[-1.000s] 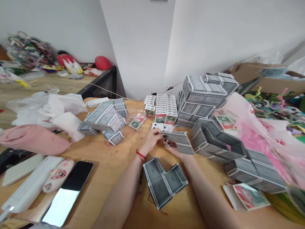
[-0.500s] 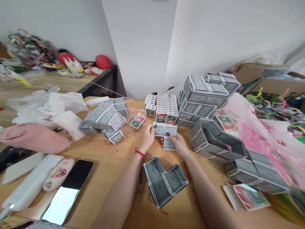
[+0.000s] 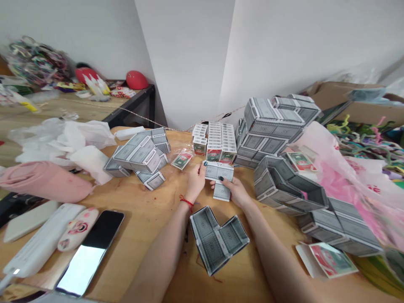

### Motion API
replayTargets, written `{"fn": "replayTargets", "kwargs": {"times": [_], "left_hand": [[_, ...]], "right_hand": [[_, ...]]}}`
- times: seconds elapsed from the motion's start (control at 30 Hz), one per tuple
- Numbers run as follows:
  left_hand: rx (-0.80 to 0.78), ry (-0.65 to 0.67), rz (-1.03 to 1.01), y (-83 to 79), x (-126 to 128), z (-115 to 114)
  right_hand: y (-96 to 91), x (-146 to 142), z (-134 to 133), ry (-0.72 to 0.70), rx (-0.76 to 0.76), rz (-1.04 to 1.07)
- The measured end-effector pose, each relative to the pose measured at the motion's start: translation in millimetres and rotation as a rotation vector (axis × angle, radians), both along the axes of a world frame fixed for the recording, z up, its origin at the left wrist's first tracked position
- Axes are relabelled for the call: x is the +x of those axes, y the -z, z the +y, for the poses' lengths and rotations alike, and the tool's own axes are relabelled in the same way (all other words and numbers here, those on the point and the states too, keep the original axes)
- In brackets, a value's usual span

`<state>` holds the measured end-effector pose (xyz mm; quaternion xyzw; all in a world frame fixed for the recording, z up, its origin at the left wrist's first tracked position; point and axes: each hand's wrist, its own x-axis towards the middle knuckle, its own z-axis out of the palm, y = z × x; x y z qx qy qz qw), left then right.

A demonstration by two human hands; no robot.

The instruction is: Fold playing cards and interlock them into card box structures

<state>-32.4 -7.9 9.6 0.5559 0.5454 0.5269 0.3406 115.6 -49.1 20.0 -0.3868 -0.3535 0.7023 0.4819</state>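
Note:
My left hand (image 3: pixel 196 182) pinches the left end of a strip of grey-backed playing cards (image 3: pixel 215 171) above the table. At the strip's right side my right hand (image 3: pixel 238 191) grips it with the thumb on top. A further grey playing card (image 3: pixel 221 192) hangs below the strip, close to the right fingers; whether it is joined on cannot be made out. Between my forearms lies an L-shaped open tray folded from playing cards (image 3: pixel 211 242). Just beyond the hands stand rows of card packs (image 3: pixel 214 143), and a red-and-green card pack (image 3: pixel 182 160) lies to their left.
Stacked card-built blocks (image 3: pixel 271 122) rise at right, with an open card-built frame (image 3: pixel 288 191) before them. More card blocks (image 3: pixel 139 153) sit at left. A phone (image 3: pixel 91 252), a pink roll (image 3: pixel 47 181) and an opened card pack (image 3: pixel 333 260) lie nearer me.
The lower card has shifted slightly left and tilted. My right hand has moved a little left with it; both hands keep their hold.

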Motion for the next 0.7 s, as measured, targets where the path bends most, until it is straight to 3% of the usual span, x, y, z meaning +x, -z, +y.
{"fn": "replayTargets", "kwargs": {"times": [0.17, 0.37, 0.7], "left_hand": [[-0.002, -0.051, 0.101, -0.2, 0.4, -3.0], [0.036, 0.0, 0.185, 3.9, 2.0, -5.1], [0.026, 0.022, 0.126, 5.4, 4.4, -5.8]], "right_hand": [[3.5, 0.1, 2.3, 0.023, -0.035, 0.015], [6.1, -3.3, 7.1, 0.225, -0.052, -0.03], [8.7, -1.3, 9.3, 0.294, -0.047, -0.043]]}}
